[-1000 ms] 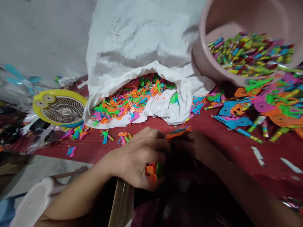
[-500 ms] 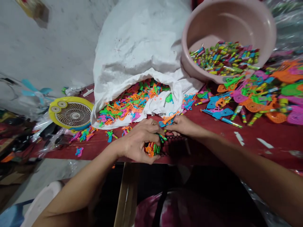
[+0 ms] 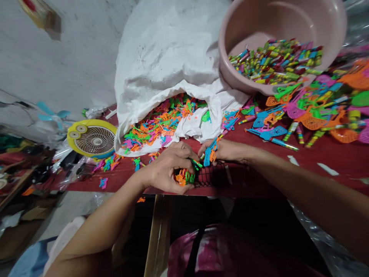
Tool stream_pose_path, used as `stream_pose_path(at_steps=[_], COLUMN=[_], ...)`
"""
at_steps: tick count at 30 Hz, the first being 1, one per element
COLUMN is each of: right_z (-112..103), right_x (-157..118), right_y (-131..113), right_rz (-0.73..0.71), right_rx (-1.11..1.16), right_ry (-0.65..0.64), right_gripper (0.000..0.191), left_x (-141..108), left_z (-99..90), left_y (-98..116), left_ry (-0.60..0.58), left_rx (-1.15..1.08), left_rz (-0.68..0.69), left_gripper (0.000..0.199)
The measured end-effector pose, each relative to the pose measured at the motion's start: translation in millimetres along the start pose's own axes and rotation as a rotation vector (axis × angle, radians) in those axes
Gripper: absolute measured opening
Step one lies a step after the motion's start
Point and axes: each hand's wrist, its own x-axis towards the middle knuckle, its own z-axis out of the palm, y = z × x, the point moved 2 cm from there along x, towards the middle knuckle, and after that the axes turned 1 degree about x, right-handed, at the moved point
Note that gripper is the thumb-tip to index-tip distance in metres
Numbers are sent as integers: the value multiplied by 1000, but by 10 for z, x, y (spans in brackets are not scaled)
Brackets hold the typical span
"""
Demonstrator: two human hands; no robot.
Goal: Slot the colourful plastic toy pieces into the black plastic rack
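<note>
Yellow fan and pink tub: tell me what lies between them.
In the head view, a large white sack lies between the yellow fan and the pink tub, its open mouth showing small colourful plastic pieces.

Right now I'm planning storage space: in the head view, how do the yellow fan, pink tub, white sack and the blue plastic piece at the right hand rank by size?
1. White sack
2. Pink tub
3. Yellow fan
4. Blue plastic piece

The top edge crops sack and tub.
</note>
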Motion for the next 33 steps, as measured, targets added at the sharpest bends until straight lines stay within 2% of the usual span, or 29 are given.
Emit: stream_pose_path(at_steps=[7,14,21,27,30,33], right_z=[33,101,173,129,97,96], right_x=[117,131,123,127,166,206], right_y=[56,36,26,-80,-96,-101], right_rz=[-67,-98,-161,-224,-171,-122], right_rx=[-51,-82,-263,-380,-486,-550], right_ry=[-25,-28,44,13,19,20], right_gripper=[30,18,7,3,2,4], left_x=[-2,-6,-3,-6,-16,-26], left_z=[-3,-30,-38,-39,-30,-21], left_y=[-36,-34,-31,-32,-46,-67], left_ry=[19,40,55,66,72,105], left_rx=[17,19,15,14,13,13], left_rz=[16,6,14,7,0,-28], left_gripper=[25,26,26,26,29,40])
